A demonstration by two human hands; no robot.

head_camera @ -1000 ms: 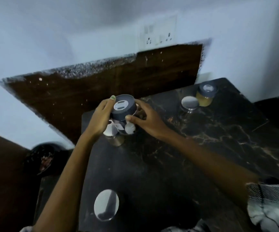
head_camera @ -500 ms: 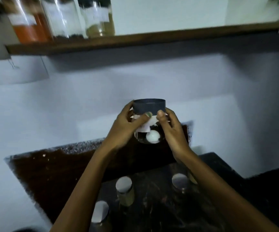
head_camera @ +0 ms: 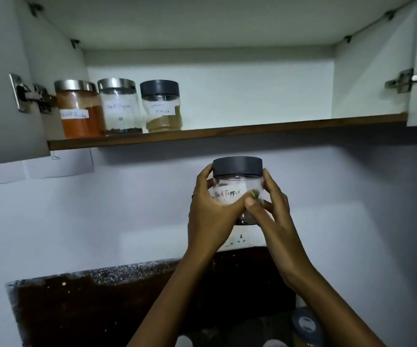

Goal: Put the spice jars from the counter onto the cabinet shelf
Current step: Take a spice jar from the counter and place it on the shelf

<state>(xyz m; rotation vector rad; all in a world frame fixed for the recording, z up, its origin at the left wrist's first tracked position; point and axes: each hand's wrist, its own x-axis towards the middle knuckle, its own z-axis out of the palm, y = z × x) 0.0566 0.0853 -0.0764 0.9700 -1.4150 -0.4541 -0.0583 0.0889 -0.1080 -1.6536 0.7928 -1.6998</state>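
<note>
- The held jar (head_camera: 237, 182) shows only in part: the left hand (head_camera: 211, 214) and right hand (head_camera: 268, 209) cover its sides and the label's right end.
- What the held jar contains cannot be made out.
- The label on the red-powder jar (head_camera: 78, 108) is too smeared to read.
- A dark-lidded jar (head_camera: 305, 326) low at the right is cut off by the bottom edge.
- The table is out of view.
</note>
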